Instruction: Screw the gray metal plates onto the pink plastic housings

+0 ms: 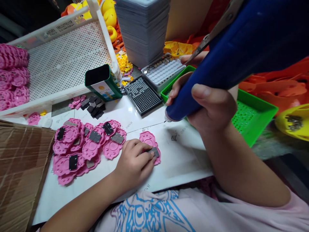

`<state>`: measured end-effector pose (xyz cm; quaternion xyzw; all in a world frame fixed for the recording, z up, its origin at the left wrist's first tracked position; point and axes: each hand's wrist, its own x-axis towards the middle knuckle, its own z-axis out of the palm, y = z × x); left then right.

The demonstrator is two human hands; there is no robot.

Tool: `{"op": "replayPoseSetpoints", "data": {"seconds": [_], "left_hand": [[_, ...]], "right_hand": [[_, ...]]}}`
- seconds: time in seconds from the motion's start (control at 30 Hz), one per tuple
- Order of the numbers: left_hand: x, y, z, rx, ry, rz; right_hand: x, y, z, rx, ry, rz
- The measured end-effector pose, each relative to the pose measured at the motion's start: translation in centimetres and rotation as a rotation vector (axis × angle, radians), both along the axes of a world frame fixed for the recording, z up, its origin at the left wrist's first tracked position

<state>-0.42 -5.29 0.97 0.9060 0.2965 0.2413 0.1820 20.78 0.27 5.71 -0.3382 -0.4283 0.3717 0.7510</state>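
My left hand [136, 160] lies over a pink plastic part [147, 138] on the white-covered table. Its fingertips press a small grey cover [154, 151] against that part. My right hand [212, 108] is wrapped round a thick blue electric screwdriver [193, 93], tilted with its bit down to the left. The bit tip is above the table, apart from the pink part. A metal lever [210, 37] runs along the tool's upper side. Left of my left hand, more pink parts [90, 145] with black or grey covers lie in an overlapping heap.
Behind stand a black grid tray [145, 106] of small metal pieces, a green tin [103, 83], loose dark covers [95, 106] and a tall grey tray stack [145, 32]. Green trays [262, 129] and a yellow bowl [294, 129] are right; a white crate [65, 51] and cardboard box [23, 170] left.
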Motion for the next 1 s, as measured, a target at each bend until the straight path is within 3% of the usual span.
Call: {"op": "replayPoseSetpoints", "data": {"seconds": [0.2,0.33,0.5,0.73,1.0], "left_hand": [[-0.1,0.0,-0.1,0.021,-0.013,-0.004],[-0.2,0.1,-0.3,0.043,-0.013,0.008],[-0.4,0.4,-0.7,0.070,-0.045,0.010],[-1.1,0.7,-1.4,0.073,-0.083,-0.006],[-0.9,0.6,-1.8,0.130,-0.132,0.008]], "right_hand": [[-0.6,-0.6,1.0,-0.102,0.064,-0.022],[-1.1,-0.3,2.2,-0.061,0.086,-0.045],[-1.6,3.6,2.6,0.044,0.032,-0.147],[-2.4,10.4,1.0,-0.006,0.008,-0.165],[-3.4,12.8,-0.5,-0.013,-0.008,-0.205]]}}
